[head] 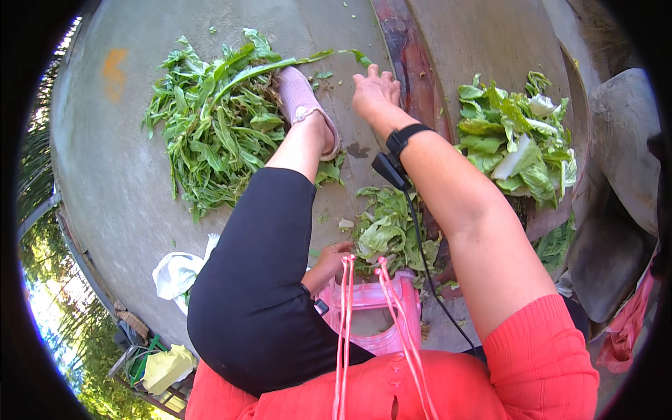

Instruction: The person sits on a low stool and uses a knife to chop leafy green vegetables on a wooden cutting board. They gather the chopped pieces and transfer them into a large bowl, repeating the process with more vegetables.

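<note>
My right hand [376, 93] is stretched forward over the concrete floor, its fingers apart. Just beyond the fingertips lies a single green leaf [361, 58]; I cannot tell whether they touch. Lower down, my left hand [329, 262] shows beside my thigh, fingertips at the edge of a small heap of pale green leaves [388, 231]. Part of that hand is hidden, so its grip is unclear. A large pile of long-leaved greens [220, 126] lies at front left against my shoe [302, 100]. On the right sits a heap of broad leaves with white stalks [517, 139].
Between my legs stands a pink plastic stool [362, 299]. A reddish-brown strip [412, 68] crosses the floor. A white bag [178, 273] lies by my left thigh. Grey rocks [625, 142] border the right side. A black cable [420, 241] hangs from my right wrist strap.
</note>
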Demonstrator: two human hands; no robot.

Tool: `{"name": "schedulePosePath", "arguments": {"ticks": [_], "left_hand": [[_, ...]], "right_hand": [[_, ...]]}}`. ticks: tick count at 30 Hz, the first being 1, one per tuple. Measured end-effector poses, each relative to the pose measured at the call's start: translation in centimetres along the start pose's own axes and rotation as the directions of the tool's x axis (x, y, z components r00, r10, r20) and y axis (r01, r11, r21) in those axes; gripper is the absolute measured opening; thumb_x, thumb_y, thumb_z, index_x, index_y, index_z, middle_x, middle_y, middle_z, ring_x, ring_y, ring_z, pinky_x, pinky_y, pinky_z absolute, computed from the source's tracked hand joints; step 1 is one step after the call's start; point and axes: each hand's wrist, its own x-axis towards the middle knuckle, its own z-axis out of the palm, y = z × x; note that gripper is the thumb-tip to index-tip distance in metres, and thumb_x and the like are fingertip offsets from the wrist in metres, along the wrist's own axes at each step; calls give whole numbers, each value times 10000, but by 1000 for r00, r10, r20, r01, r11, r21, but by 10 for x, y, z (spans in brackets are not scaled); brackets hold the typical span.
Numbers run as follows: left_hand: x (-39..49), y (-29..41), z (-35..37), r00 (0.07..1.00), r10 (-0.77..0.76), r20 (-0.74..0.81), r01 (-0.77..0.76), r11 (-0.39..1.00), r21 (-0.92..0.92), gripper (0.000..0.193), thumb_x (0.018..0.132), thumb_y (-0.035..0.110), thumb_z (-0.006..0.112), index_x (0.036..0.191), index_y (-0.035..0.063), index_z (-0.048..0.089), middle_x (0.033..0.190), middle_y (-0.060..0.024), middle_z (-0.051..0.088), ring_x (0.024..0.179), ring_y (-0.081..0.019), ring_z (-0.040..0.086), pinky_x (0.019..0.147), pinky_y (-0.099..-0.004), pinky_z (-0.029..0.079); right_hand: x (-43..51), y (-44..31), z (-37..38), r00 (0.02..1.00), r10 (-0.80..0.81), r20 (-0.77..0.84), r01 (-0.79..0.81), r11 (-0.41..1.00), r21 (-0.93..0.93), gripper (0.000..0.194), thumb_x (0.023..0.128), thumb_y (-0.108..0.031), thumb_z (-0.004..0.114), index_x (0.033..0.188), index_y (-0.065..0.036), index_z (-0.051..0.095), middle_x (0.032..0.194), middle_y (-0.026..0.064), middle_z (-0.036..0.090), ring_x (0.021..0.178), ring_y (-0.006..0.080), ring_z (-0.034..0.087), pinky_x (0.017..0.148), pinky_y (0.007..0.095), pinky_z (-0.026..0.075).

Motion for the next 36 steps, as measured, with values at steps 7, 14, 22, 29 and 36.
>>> {"name": "schedulePosePath", "arguments": {"ticks": [7,14,22,29,36], "left_hand": [[18,-13,-53,955,-263,-141,256,965,-64,350,841,154,675,1155,0,675,903,-90,708,699,-166,645,520,-347,519],[10,-36,-54,954,-280,109,290,952,-94,347,841,254,709,1119,51,663,775,-15,627,624,-173,613,542,-362,520],[-18,5,-30,956,-281,89,287,956,-61,419,864,272,624,1204,29,640,993,-108,681,890,-238,642,726,-438,537],[2,24,-70,965,-204,163,209,978,-13,557,944,323,613,1405,28,505,1035,-89,706,940,-213,656,790,-403,553],[-49,57,-177,987,-149,61,152,987,-55,514,1014,358,492,1400,20,518,1060,-171,691,909,-233,665,831,-358,539]], "right_hand": [[-20,13,57,992,72,108,-68,997,-37,532,878,-166,585,1403,-207,512,1538,164,356,1320,413,410,1047,505,354],[-231,64,115,949,35,315,21,985,-172,553,860,-275,685,1369,-123,530,1431,185,448,1284,407,466,1024,550,374],[-225,110,77,993,-89,79,103,975,-196,477,841,-175,654,1309,-135,568,1340,174,504,1097,379,560,908,510,441],[-357,151,107,946,284,158,-322,885,337,402,843,-234,685,1207,-82,610,1257,143,621,1102,387,623,912,499,489],[-460,205,158,114,351,929,-992,-15,127,314,895,-266,659,1119,-45,653,1088,150,666,1017,335,626,884,502,467]]}}
